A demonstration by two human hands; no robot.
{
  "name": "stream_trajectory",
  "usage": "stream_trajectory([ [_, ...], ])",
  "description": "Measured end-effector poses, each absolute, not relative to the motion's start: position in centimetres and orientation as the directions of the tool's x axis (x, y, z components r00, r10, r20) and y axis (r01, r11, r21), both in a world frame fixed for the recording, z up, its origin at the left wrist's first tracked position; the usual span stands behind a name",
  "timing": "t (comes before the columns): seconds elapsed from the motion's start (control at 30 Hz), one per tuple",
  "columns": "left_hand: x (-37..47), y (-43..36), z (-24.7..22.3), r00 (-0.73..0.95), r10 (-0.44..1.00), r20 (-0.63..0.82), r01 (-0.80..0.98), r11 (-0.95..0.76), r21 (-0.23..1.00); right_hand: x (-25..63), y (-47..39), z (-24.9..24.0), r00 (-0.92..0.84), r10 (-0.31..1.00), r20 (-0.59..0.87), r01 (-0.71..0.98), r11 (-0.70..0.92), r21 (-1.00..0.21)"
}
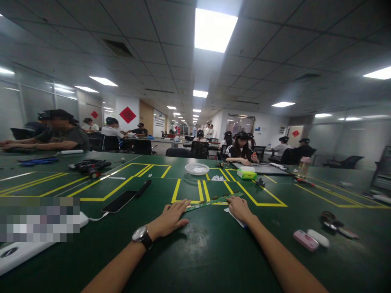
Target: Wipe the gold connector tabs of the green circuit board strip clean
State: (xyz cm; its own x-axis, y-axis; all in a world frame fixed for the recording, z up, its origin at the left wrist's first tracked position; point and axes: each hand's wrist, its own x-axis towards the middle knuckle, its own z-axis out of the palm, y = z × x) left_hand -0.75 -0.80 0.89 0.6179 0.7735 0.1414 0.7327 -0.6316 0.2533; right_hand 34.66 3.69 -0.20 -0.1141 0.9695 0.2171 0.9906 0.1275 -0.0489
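Note:
A long, narrow green circuit board strip (210,202) lies slantwise on the green table, inside the yellow taped marks. My left hand (171,217), with a wristwatch (141,235) behind it, is stretched flat with its fingertips at the strip's left end and the thumb apart. Toward the strip's right end, my right hand (240,208) has bent fingers closed on it; the fingertips' undersides are hidden. Partly under my right hand lies a white slip (235,218).
Beyond the strip stands a white plastic basket (197,169), with a green-and-white tissue pack (247,173) to its right. At left are a phone (119,201) and a white power strip (27,252); at right, a pink case (305,240). A person (241,148) sits opposite.

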Motion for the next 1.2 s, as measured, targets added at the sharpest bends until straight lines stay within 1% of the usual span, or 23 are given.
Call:
stream_trajectory([
  [0.2, -0.5, -1.1, 1.5, 0.638, 0.748, 0.183, 0.714, -0.664, 0.223, 33.5, 3.1, 0.7, -0.207, 0.953, 0.223, 0.971, 0.228, -0.073],
  [0.3, -0.2, -1.3, 1.6, 0.645, 0.742, 0.181, 0.712, -0.670, 0.209, 31.3, 2.2, 0.9, -0.370, 0.901, 0.226, 0.913, 0.398, -0.094],
  [0.4, -0.1, -1.3, 1.5, 0.656, 0.734, 0.179, 0.706, -0.680, 0.200, 27.6, 0.2, 1.0, -0.587, 0.771, 0.245, 0.768, 0.627, -0.132],
  [0.47, -0.2, -1.2, 1.1, 0.664, 0.731, 0.160, 0.703, -0.682, 0.202, 24.8, -1.6, 1.2, -0.720, 0.643, 0.263, 0.629, 0.764, -0.146],
  [0.53, -0.4, -1.1, 0.7, 0.669, 0.736, 0.102, 0.709, -0.673, 0.210, 22.6, -3.1, 1.5, -0.804, 0.524, 0.281, 0.506, 0.851, -0.140],
  [0.6, -0.5, -1.0, 0.4, 0.666, 0.745, 0.033, 0.723, -0.656, 0.217, 21.4, -3.8, 2.0, -0.844, 0.449, 0.293, 0.436, 0.893, -0.112],
  [0.63, -0.6, -0.9, 0.3, 0.663, 0.748, 0.011, 0.728, -0.649, 0.220, 21.4, -3.8, 2.2, -0.841, 0.450, 0.301, 0.444, 0.891, -0.093],
  [0.67, -0.7, -0.9, 0.2, 0.661, 0.751, 0.002, 0.732, -0.644, 0.223, 21.7, -3.5, 2.4, -0.816, 0.487, 0.312, 0.491, 0.868, -0.073],
  [0.7, -0.7, -0.8, 0.2, 0.659, 0.752, 0.004, 0.733, -0.643, 0.224, 22.4, -3.0, 2.5, -0.762, 0.560, 0.326, 0.577, 0.815, -0.053],
  [0.73, -0.7, -0.8, 0.1, 0.658, 0.753, 0.009, 0.732, -0.643, 0.224, 23.4, -2.3, 2.7, -0.677, 0.654, 0.338, 0.685, 0.728, -0.037],
  [0.77, -0.7, -0.7, 0.1, 0.658, 0.753, 0.017, 0.731, -0.645, 0.223, 24.6, -1.7, 2.8, -0.553, 0.757, 0.349, 0.801, 0.597, -0.026],
  [0.8, -0.7, -0.7, 0.0, 0.658, 0.753, 0.025, 0.731, -0.646, 0.218, 26.0, -1.0, 2.8, -0.407, 0.844, 0.349, 0.898, 0.440, -0.015],
  [0.83, -0.8, -0.6, -0.1, 0.655, 0.755, 0.032, 0.734, -0.646, 0.211, 27.4, -0.4, 2.9, -0.267, 0.904, 0.334, 0.959, 0.285, -0.005],
  [0.87, -0.8, -0.5, -0.2, 0.651, 0.759, 0.037, 0.738, -0.643, 0.203, 28.7, 0.1, 2.9, -0.135, 0.940, 0.314, 0.989, 0.144, -0.008],
  [0.93, -0.8, -0.5, -0.3, 0.638, 0.769, 0.043, 0.750, -0.633, 0.191, 30.7, 0.7, 2.8, -0.036, 0.958, 0.284, 0.999, 0.042, -0.014],
  [0.97, -0.8, -0.6, -0.3, 0.631, 0.775, 0.041, 0.757, -0.626, 0.189, 31.2, 0.8, 2.7, -0.035, 0.962, 0.271, 0.999, 0.042, -0.019],
  [1.07, -0.8, -0.8, 0.0, 0.615, 0.788, 0.021, 0.770, -0.607, 0.196, 30.7, 0.8, 2.1, -0.142, 0.960, 0.242, 0.988, 0.154, -0.029],
  [1.13, -0.7, -1.0, 0.2, 0.611, 0.792, 0.004, 0.776, -0.599, 0.199, 29.0, 0.4, 1.6, -0.277, 0.930, 0.242, 0.953, 0.298, -0.053],
  [1.2, -0.7, -1.0, 0.3, 0.610, 0.792, -0.009, 0.778, -0.597, 0.198, 26.8, -0.2, 1.1, -0.453, 0.846, 0.280, 0.859, 0.498, -0.116],
])
